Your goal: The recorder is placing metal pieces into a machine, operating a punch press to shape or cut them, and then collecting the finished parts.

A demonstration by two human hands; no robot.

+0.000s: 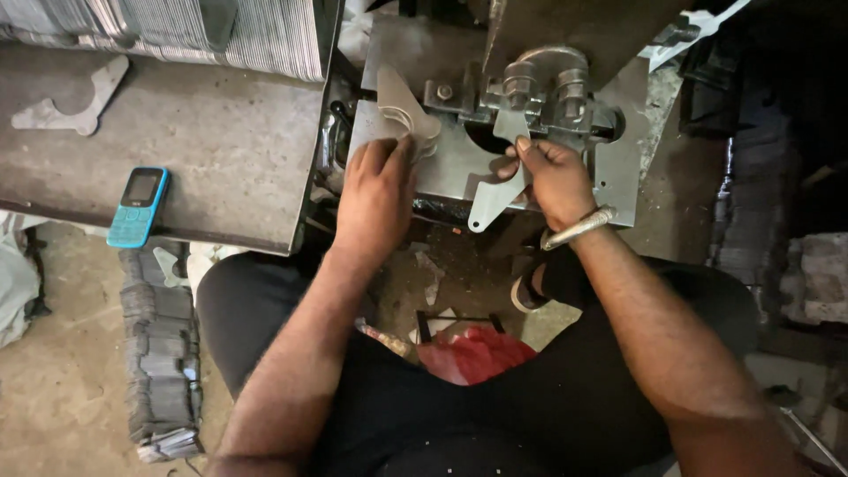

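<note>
Two hands work at a press [530, 88] bolted to a grey plate [618, 168], largest thing here beside the steel surface [203, 141] at left. On that surface lie a blue phone [138, 206] and a loose blank [71, 102]. The left hand [375, 194] has its fingers closed round a stack [408, 119] of cut blanks standing on the plate. The right hand [556, 181] pinches one blank [499, 190] just below the die. This looks like the feeding step; seating that blank squarely would come next, fingers clear of the die.

Turquoise phone [138, 206], grey metal plate [496, 199], red cloth [474, 355].
</note>
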